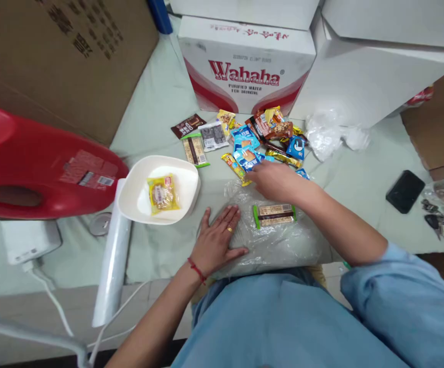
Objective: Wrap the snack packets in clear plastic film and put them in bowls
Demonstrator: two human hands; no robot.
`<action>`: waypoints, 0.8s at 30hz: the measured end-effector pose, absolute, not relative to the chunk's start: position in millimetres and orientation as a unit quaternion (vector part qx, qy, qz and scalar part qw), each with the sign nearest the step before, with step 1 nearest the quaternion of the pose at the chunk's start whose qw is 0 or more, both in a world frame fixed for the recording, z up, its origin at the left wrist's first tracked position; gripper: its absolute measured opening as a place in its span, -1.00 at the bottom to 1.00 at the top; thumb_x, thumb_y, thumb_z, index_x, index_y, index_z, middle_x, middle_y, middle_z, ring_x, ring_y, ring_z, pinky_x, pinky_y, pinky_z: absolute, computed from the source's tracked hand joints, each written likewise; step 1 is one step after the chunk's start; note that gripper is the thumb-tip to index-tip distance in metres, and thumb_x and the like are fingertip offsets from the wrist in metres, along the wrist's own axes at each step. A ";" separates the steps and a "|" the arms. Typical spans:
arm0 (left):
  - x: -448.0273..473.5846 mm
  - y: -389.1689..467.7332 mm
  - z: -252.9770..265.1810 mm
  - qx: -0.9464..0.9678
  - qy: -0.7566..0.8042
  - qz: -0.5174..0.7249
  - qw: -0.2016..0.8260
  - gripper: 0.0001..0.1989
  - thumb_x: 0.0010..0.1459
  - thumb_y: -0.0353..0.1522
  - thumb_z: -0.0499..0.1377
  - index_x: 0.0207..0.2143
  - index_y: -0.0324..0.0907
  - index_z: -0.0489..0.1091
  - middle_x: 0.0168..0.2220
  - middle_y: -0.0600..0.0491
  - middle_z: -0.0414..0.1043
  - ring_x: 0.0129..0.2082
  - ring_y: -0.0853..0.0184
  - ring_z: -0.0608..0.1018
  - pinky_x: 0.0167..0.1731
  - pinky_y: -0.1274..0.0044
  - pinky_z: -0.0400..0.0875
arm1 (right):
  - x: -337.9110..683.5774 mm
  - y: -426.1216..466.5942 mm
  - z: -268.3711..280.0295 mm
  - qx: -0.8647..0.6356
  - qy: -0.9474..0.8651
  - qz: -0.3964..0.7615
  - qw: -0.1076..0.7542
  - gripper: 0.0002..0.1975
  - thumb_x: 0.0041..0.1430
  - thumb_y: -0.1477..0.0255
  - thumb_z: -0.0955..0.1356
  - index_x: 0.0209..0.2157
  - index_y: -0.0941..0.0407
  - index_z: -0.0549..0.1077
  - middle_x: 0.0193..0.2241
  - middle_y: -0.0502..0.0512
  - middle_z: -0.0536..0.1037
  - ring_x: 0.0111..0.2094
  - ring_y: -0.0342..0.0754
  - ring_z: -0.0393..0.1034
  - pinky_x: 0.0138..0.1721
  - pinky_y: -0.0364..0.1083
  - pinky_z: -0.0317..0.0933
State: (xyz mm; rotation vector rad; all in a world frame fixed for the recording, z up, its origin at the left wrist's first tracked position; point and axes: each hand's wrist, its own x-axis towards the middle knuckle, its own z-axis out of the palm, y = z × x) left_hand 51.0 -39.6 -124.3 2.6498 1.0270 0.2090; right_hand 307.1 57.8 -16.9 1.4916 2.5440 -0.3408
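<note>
My left hand (217, 240) lies flat with its fingers spread, pressing on a clear plastic bag (306, 248) at the table's front edge. On that bag rests a green-ended snack bar (274, 215). My right hand (271, 179) reaches over the bag to the near side of a pile of wrapped snacks. Its fingers are curled and drawn together beside a blue-and-white snack packet (246, 157) and a yellow snack packet (235, 167). What they pinch, if anything, is hidden. To the left, a white bowl (189, 179) contains a yellow-wrapped snack (163, 194).
A Wahaha water carton (244, 61) stands behind the pile, near crumpled clear plastic (327, 135). A red jug (45, 163), a white roll (110, 266) and a white adapter (32, 240) are left. A black case (404, 191) and keys (442, 225) lie right.
</note>
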 end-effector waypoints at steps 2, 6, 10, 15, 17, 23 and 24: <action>51.3 -39.7 -123.1 0.920 0.357 0.073 0.145 -0.05 0.31 0.17 0.11 0.51 -0.22 0.03 0.48 -0.28 0.13 0.47 -0.04 0.27 0.49 -0.05 -0.37 | 266.8 103.2 -19.7 0.453 0.891 -0.042 0.017 -0.71 0.37 0.57 0.27 0.00 0.19 0.56 0.04 0.37 0.63 0.14 0.18 0.43 -0.03 0.06 0.34; 52.3 -38.9 -121.7 0.921 0.356 0.069 0.140 -0.07 0.31 0.17 0.11 0.51 -0.19 0.06 0.47 -0.27 0.16 0.45 -0.05 0.30 0.49 -0.05 -0.35 | 196.9 177.1 -42.6 0.335 0.942 0.017 -0.016 -0.61 0.37 0.48 0.12 -0.32 0.28 0.53 0.07 0.04 0.64 0.19 -0.03 0.40 0.00 0.04 0.21; 53.8 -38.3 -121.0 0.921 0.358 0.071 0.137 -0.06 0.27 0.15 0.19 0.50 -0.18 0.08 0.45 -0.28 0.21 0.43 -0.10 0.34 0.47 -0.12 -0.21 | 171.5 204.4 -50.4 0.320 0.946 0.016 0.042 -0.78 0.36 0.52 0.28 -0.34 0.30 0.49 -0.02 0.01 0.66 0.16 0.01 0.43 0.04 0.05 0.25; 55.0 -38.4 -120.1 0.917 0.361 0.081 0.147 -0.08 0.27 0.12 0.21 0.49 -0.16 0.11 0.44 -0.29 0.22 0.42 -0.11 0.35 0.47 -0.13 -0.19 | 196.4 204.6 -20.6 0.334 0.941 0.031 -0.044 -0.74 0.45 0.56 0.26 0.07 0.29 0.47 0.11 0.17 0.58 0.18 0.05 0.40 0.12 0.06 0.27; 54.9 -38.4 -120.6 0.917 0.359 0.086 0.148 -0.06 0.26 0.12 0.22 0.50 -0.18 0.10 0.45 -0.29 0.21 0.42 -0.12 0.35 0.46 -0.13 -0.19 | 223.7 197.1 -6.8 0.366 0.925 0.026 -0.100 -0.57 0.45 0.47 0.29 0.27 0.34 0.32 0.20 0.24 0.50 0.22 0.10 0.35 0.14 0.07 0.24; 54.6 -37.5 -123.7 0.913 0.368 0.105 0.141 0.01 0.27 0.10 0.21 0.53 -0.26 -0.03 0.48 -0.34 0.13 0.46 -0.12 0.28 0.47 -0.08 -0.14 | 334.6 110.0 16.3 0.422 0.888 -0.113 -0.140 -0.55 0.43 0.15 0.32 0.12 0.23 0.43 0.01 0.20 0.57 -0.06 0.03 0.45 -0.03 0.00 0.27; 54.6 -37.1 -124.1 0.912 0.369 0.106 0.141 0.01 0.27 0.09 0.21 0.53 -0.27 -0.04 0.48 -0.34 0.12 0.46 -0.11 0.28 0.47 -0.07 -0.15 | 348.3 88.7 16.9 0.429 0.885 -0.150 -0.097 -0.61 0.40 0.17 0.35 0.02 0.20 0.47 -0.10 0.16 0.59 -0.16 0.00 0.44 -0.10 -0.04 0.25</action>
